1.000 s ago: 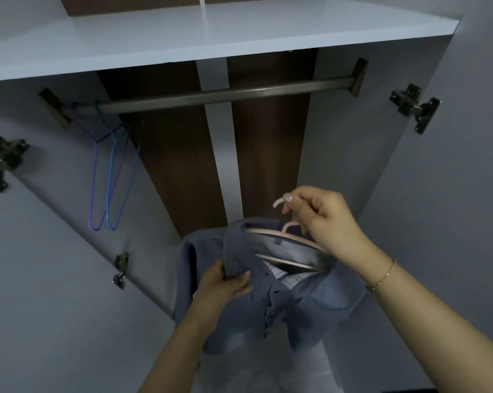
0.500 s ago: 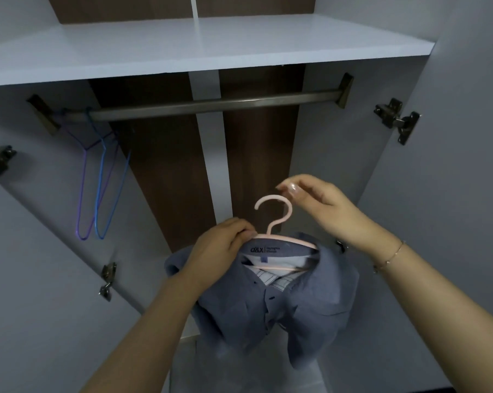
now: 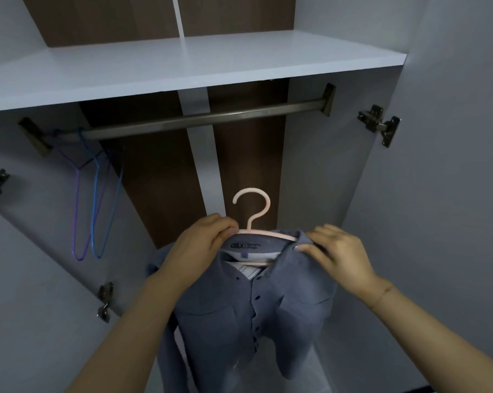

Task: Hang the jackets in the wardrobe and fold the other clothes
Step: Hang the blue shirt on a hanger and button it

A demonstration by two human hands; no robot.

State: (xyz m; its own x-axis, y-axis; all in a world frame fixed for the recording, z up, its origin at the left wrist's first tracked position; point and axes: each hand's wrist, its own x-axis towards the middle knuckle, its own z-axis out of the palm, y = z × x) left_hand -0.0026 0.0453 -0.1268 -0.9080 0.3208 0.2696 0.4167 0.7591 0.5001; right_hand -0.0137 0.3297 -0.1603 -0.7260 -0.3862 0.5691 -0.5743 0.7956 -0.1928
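One blue-grey jacket sits on one pink hanger, below the wardrobe rail. Left hand and right hand each pinch its collar. Two wire hangers hang at the rail's left end.

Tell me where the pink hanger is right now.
In the head view, the pink hanger sits centre frame inside the blue jacket collar, held between both hands, its hook below the wardrobe rail, not on it.

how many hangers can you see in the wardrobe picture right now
3: a purple hanger and a blue hanger hang empty at the rail's left end; a pink hanger carries the jacket in both hands.
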